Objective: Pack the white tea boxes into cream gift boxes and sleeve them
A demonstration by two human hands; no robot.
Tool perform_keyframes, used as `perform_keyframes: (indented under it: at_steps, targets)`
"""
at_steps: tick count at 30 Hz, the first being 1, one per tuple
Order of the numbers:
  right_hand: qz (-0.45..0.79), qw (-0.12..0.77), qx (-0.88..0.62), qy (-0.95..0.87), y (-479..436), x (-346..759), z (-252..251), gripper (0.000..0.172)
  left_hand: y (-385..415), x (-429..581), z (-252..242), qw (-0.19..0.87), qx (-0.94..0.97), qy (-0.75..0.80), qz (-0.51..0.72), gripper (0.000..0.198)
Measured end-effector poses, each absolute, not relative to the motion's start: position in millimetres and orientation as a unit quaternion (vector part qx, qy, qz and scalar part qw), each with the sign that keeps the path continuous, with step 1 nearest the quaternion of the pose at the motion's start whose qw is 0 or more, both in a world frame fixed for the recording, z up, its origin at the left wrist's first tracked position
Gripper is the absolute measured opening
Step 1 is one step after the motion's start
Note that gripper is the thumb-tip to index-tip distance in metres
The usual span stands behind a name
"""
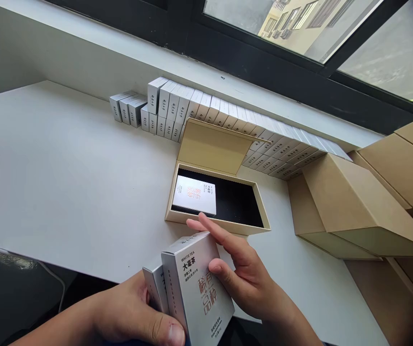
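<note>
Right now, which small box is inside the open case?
The box lying flat at the left end of the case; two others are held, the rest line up behind.

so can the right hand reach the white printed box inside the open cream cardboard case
Probably yes: the white printed box lies uncovered, the cream cardboard lid stands open and the right hand is close, though touching a held silver-white carton.

tea box [194,194] in left end of case [240,202] | case on table [83,182] | box rows [213,111] behind case | cartons [357,202] right of case
</note>
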State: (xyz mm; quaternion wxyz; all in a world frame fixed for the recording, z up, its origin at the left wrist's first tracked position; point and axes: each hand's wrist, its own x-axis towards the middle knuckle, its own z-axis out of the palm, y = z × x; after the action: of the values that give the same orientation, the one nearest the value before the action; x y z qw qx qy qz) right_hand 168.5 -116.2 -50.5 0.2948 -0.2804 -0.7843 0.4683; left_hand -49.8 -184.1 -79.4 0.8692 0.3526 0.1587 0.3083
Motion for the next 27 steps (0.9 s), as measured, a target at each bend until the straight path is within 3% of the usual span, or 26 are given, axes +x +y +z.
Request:
perform_keyframes:
  at_steps: [4,8,13,21,27]
  targets:
    - [0.413,0.279,-0.285,-0.819,-116,169,-40,0.061,-180,-44,-82,0.869,0.358,0.148,0.309,0.054]
    - [0.35,0.241,-0.398,-0.813,-124,171,-29,0.066,-173,-37,-72,0.807,0.377,0.207,0.405,0.076]
    - [0.379,0.197,-0.441,-0.789,-137,169,-18,0.094,-168,-35,-61,0.707,0.421,0.314,0.475,0.094]
    - [0.354,0.168,-0.424,-0.816,-145,180,1,0.114,-169,-38,-58,0.827,0.368,0.141,0.402,0.086]
    - [0.295,0.188,-0.359,-0.865,-141,171,6,0.104,-166,-30,-48,0.798,0.424,0.204,0.377,0.096]
